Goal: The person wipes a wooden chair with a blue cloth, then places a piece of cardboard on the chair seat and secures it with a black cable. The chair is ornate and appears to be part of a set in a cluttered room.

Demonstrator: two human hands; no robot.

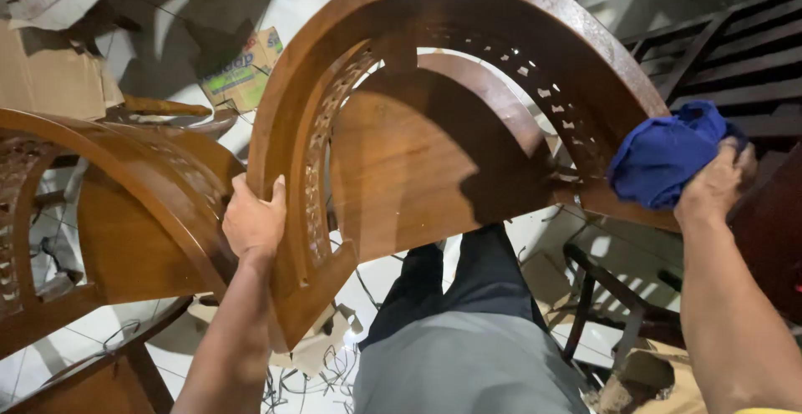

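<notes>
Wooden curved chair back (468, 13) arcs left to right; left hand (253, 222) grips its near-left arm, right hand (714, 184) presses bunched blue cloth (664, 159) on right arm.

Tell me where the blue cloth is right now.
The blue cloth sits at the right of the head view, bunched in the right hand and pressed against the right arm of the curved wooden chair.

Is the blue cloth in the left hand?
No, the blue cloth is bunched in the right hand against the chair rim, while the left hand grips the chair's other side.
</notes>
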